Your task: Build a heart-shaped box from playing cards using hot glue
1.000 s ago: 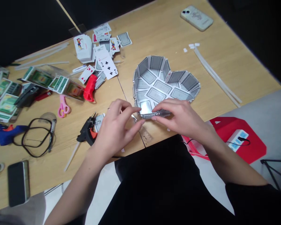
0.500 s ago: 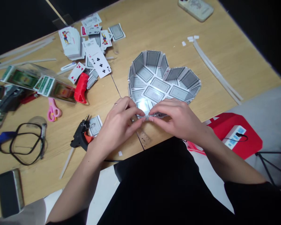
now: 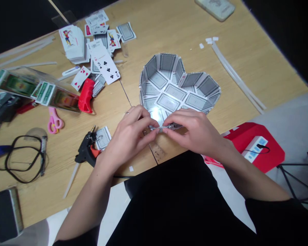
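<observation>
Closed in since a second ago: left hand [image 3: 133, 131], from thumb and forefinger parted at the near wall of a heart-shaped box [image 3: 173, 93] to a pinch on that wall. Right hand [image 3: 196, 129] at the same wall in both frames. Both hands now clamped on its rim, thumbs on the outer side, fingertips almost meeting; remaining fingers partly hidden.

Box made of grey-backed playing cards, floor and walls alike; resting on the table [image 3: 154, 27] just in from the near edge, toward the right half. One lobe toward the far edge, the other toward the right edge; point leftward and nearer the near edge, beside the hands. Line from notch to point aslant to the near edge; whether longer than the span across the lobes, cannot tell.

Legible: "3" in the corners of a three of clubs [image 3: 105, 66], lying left of the box toward the far edge. Jester figure on top of a card stack [image 3: 73, 44] close to the far edge, lettering too small to read. Green labels on a clear box [image 3: 38, 87] toward the left end, blurred.

Left of the left hand, near the near edge: black glue gun [image 3: 86, 147] with orange trigger, just beside a face-down card [image 3: 103, 136]. Close to the right edge: pale strips [image 3: 238, 77].
</observation>
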The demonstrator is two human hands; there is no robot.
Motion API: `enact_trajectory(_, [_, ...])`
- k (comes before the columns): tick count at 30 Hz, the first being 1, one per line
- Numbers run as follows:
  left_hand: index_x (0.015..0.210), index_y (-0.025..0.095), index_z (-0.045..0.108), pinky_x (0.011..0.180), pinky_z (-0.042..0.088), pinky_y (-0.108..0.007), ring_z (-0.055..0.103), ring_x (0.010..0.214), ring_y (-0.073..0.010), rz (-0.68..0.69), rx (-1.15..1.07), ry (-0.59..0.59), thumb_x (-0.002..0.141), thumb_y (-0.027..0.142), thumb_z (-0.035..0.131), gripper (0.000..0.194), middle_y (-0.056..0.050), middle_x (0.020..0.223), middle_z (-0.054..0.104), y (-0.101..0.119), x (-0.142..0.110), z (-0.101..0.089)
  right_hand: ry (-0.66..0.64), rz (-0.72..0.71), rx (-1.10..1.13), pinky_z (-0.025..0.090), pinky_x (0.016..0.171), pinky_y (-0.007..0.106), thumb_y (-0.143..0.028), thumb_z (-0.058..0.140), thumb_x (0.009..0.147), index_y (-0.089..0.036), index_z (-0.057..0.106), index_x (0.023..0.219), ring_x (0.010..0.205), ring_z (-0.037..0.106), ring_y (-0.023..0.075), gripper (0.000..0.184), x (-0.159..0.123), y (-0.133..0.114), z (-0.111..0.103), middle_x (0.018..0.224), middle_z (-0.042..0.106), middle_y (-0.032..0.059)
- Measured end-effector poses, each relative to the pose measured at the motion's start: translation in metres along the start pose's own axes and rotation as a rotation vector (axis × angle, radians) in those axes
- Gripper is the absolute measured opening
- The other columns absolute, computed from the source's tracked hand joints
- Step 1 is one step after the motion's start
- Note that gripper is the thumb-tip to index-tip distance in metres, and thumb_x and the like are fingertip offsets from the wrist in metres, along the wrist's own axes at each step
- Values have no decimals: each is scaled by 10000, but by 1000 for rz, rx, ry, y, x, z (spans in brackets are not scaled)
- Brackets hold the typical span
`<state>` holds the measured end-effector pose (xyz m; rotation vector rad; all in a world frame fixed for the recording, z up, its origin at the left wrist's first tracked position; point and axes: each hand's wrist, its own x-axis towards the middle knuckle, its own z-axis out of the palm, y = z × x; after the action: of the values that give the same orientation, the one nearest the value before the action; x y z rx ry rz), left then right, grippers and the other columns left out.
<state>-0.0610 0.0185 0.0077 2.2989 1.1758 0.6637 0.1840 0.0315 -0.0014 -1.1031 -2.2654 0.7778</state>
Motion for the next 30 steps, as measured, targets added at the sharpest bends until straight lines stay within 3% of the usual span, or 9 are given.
enact_trajectory(30, [1102,221,748,851,541,-357,632,979,-211,-19,-53,74,1054,268,728,71,-58,1047,613,-3,-5,9,-3,4,35,558,823,353,-228,728,1012,-220,777,988,916,762,218,55,2,-1,-2,985,829,37])
